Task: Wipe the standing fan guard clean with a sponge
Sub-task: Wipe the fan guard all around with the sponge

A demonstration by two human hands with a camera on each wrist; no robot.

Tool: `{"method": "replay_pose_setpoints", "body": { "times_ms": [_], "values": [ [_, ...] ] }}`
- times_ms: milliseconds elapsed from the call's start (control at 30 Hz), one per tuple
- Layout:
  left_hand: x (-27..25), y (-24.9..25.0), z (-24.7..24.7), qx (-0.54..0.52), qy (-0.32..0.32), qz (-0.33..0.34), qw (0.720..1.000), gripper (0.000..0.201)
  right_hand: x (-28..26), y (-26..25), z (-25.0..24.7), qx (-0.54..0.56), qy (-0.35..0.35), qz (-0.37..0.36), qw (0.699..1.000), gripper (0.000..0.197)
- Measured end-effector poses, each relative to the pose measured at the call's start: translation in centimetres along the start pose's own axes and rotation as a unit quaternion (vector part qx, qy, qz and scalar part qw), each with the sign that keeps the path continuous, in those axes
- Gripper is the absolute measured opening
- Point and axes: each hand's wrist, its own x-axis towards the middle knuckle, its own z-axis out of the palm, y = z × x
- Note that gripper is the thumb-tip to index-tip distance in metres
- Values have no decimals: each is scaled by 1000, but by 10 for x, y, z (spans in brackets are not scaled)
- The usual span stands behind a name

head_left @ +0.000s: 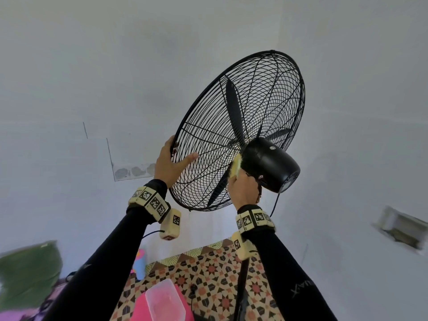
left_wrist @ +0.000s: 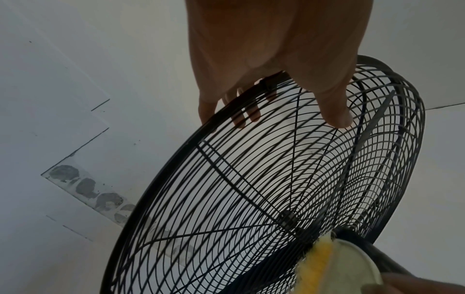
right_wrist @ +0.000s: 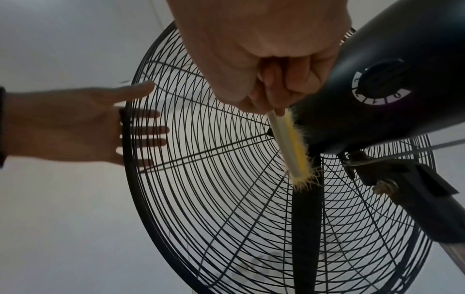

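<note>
The black wire fan guard (head_left: 231, 126) tilts above me, with the black blades (head_left: 234, 107) inside it. My left hand (head_left: 173, 158) holds the guard's left rim, thumb on the rear grille and fingers across the front; the left wrist view shows the rim (left_wrist: 191, 139) running under that hand (left_wrist: 276, 59). My right hand (head_left: 243, 188) grips a yellow and white sponge (head_left: 236, 166) on the rear grille, right beside the motor housing (head_left: 268, 163). In the right wrist view the sponge (right_wrist: 289, 147) stands edge-on between the grille (right_wrist: 214, 199) and the housing (right_wrist: 377, 99).
The fan's pole (head_left: 242, 286) runs down between my arms. A power cord (head_left: 275, 205) hangs from the motor. Below lie a patterned mat (head_left: 208, 274), a pink box with a clear lid (head_left: 164, 302) and a green object (head_left: 27, 274). White walls stand all round.
</note>
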Motion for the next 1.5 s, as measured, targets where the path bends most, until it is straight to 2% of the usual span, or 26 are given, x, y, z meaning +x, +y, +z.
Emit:
{"method": "replay_pose_setpoints", "body": {
  "times_ms": [100,167,233,333,433,500,600,667,767,867,1000,1100,1233,1300,1367,1400,1467,1500],
  "values": [
    [-1,-1,-2,5,-5,2,1000,94,1,5,-5,44,29,40,998,28],
    [-3,1,-1,5,-9,3,1000,94,5,5,-9,86,67,68,992,33],
    [-3,3,-1,4,-5,-6,1000,93,8,4,-9,136,74,73,985,40],
    [-2,5,-3,3,-4,-13,1000,92,14,8,-5,206,68,80,973,38],
    [-3,4,-5,2,-13,-8,1000,91,14,6,-1,228,83,78,967,42],
    [-3,2,-7,-3,-21,0,1000,89,14,4,2,245,111,85,959,42],
    [3,-2,-13,-30,-36,2,999,90,13,1,7,278,183,96,938,30],
    [11,-4,-17,-46,-52,-9,998,96,11,-3,10,235,195,91,948,32],
    [18,-8,-19,-65,-89,-13,994,92,12,-8,14,182,191,84,961,34],
    [22,-19,-17,-79,-120,-2,990,94,22,-15,11,213,193,125,950,38],
    [24,-28,-19,-74,-142,17,987,101,32,-41,3,201,215,168,941,42],
    [23,-30,-21,-57,-153,47,986,95,33,-61,-2,194,210,201,937,46],
    [25,-32,-20,-70,-168,55,982,91,44,-46,-4,293,205,265,895,53],
    [24,-32,-21,-77,-166,54,982,94,49,-21,4,344,155,279,883,58],
    [23,-33,-21,-85,-160,51,982,93,43,-9,3,395,86,278,871,29],
    [23,-34,-22,-89,-160,49,982,91,35,-12,0,434,84,290,849,14],
    [22,-34,-22,-98,-164,50,980,92,19,-16,-11,505,120,317,794,9],
    [21,-33,-21,-99,-165,49,980,93,17,-14,-10,524,139,320,777,9]
  ]
}}
